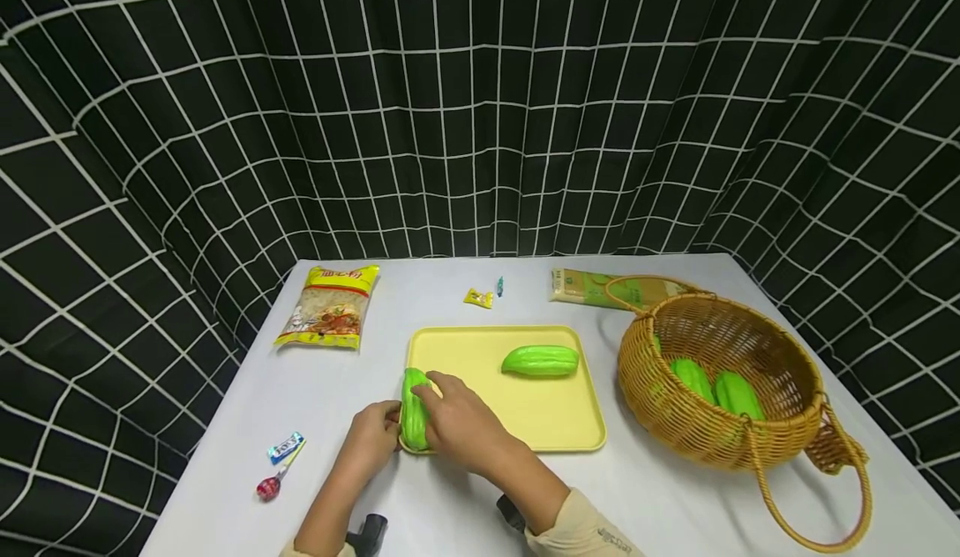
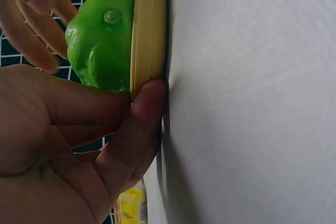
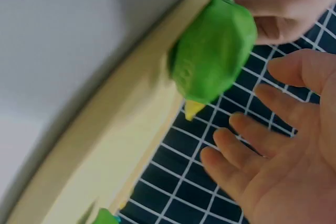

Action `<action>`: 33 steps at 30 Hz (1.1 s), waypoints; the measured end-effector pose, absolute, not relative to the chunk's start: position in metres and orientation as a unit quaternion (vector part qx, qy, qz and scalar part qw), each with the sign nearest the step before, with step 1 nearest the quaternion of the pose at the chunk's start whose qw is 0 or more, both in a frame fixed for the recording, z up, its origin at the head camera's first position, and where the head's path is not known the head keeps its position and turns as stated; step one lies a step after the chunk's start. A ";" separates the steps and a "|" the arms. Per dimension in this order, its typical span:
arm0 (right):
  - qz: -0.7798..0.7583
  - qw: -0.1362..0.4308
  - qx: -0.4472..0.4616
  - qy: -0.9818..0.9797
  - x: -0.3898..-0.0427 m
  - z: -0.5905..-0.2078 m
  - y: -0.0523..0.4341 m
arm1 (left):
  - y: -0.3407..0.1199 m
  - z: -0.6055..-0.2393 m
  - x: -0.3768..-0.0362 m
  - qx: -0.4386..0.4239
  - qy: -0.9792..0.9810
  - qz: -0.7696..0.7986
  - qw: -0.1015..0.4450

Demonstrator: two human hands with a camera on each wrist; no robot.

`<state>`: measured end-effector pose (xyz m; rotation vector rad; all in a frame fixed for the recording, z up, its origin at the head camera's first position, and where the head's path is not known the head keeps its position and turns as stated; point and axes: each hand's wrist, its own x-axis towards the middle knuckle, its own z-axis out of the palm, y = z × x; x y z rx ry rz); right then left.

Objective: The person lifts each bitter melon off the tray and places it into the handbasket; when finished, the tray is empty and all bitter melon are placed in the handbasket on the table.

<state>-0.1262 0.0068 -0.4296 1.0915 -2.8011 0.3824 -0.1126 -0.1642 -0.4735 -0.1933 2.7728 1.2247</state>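
My left hand [image 1: 372, 436] is at the left edge of a pale yellow tray [image 1: 540, 415]; in the left wrist view its thumb and fingers pinch the tray's rim [image 2: 149, 30]. A ridged green gourd [image 1: 414, 411] lies lengthwise along that side of the tray. Over it hovers my right hand [image 1: 467, 425]. The right wrist view has the right hand's fingers [image 3: 244, 153] spread and apart from the gourd [image 3: 215, 51], with nothing in the palm. Another green gourd [image 1: 542, 360] lies crosswise at the tray's back right.
A wicker basket [image 1: 675, 424] with several green gourds stands on the right, its handle drooping to the front. Behind it lies a long green packet [image 1: 592, 288]. A yellow food bag [image 1: 327, 307] is at back left, small sweets [image 1: 478, 298] at the back, a lollipop [image 1: 269, 488] at front left.
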 end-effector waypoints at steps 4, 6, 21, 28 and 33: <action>0.108 0.030 0.355 -0.928 -0.127 -0.435 0.005 | -0.164 -0.473 -0.112 -0.068 0.912 0.401 0.053; 0.116 0.019 0.348 -0.930 -0.128 -0.437 0.005 | -0.163 -0.472 -0.112 -0.069 0.912 0.400 0.057; 0.159 0.019 0.308 -0.938 -0.127 -0.443 -0.008 | -0.161 -0.473 -0.113 -0.072 0.913 0.399 0.051; 0.184 0.004 0.297 -0.937 -0.125 -0.443 -0.007 | -0.161 -0.473 -0.113 -0.069 0.913 0.399 0.048; 0.213 -0.007 0.293 -0.932 -0.125 -0.443 -0.003 | -0.161 -0.474 -0.113 -0.073 0.909 0.407 0.053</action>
